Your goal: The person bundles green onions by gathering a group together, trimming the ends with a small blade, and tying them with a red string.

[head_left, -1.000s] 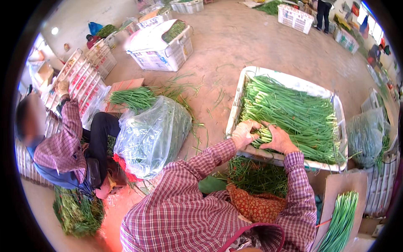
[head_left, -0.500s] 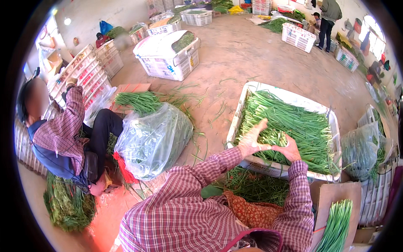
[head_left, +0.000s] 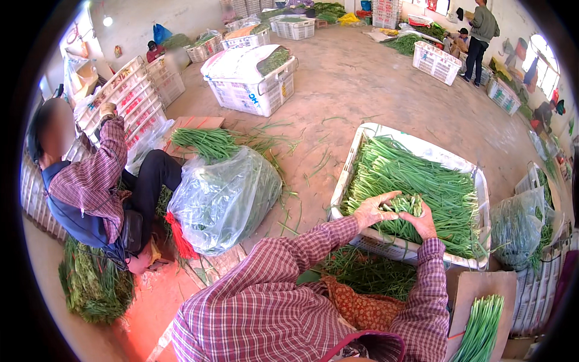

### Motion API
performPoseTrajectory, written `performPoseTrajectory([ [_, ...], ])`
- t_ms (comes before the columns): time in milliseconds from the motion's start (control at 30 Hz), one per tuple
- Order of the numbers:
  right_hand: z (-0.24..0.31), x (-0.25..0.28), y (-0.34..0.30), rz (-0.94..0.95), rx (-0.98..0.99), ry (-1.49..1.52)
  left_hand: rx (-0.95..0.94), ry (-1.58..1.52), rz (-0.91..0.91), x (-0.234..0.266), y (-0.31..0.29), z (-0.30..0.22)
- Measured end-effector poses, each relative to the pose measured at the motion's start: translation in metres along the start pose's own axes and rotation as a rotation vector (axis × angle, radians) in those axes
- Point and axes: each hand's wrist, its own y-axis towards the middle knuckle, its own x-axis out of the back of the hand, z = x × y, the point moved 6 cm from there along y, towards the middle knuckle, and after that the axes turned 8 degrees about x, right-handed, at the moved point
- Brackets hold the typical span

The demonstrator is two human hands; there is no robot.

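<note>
Both hands cup one small bunch of green stalks [head_left: 403,205] over the white crate [head_left: 461,164]: left hand [head_left: 373,211] fingers spread, right hand [head_left: 424,221] curled underneath. Stalks look light, bendy, easy to crush, so gripping mid-bunch seems safest.

Bare floor [head_left: 362,90] beyond the crate [head_left: 416,145] lies open; the plastic bag [head_left: 223,199] blocks leftward.

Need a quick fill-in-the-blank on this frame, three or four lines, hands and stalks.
1. Both hands gather a bunch of long green stalks over a white plastic ____.
2. The left hand and right hand wear sleeves of ____ cloth.
3. The clear plastic bag on the floor lies to the person's ____.
4. A seated co-worker is beside that ____.

Missing: crate; plaid; left; bag
</note>
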Motion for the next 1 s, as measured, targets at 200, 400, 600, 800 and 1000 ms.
performPoseTrajectory([
  [200, 0.003, 0.007, 0.002, -0.059, 0.035, 0.034, 0.070, -0.114, 0.005, 0.002, 0.006, 0.021],
  [400, 0.007, 0.006, 0.000, -0.041, 0.058, -0.064, 0.022, 0.832, -0.066, 0.003, 0.000, -0.005],
  [600, 0.027, -0.001, 0.001, 0.096, 0.081, -0.155, -0.091, 0.890, -0.105, -0.012, 0.017, -0.014],
  [800, 0.047, -0.006, 0.006, 0.115, 0.255, -0.315, -0.086, 0.900, -0.131, -0.024, 0.019, -0.016],
  [1000, 0.057, -0.009, 0.001, 0.048, 0.180, -0.338, 0.023, 0.891, -0.051, -0.026, 0.019, -0.023],
])
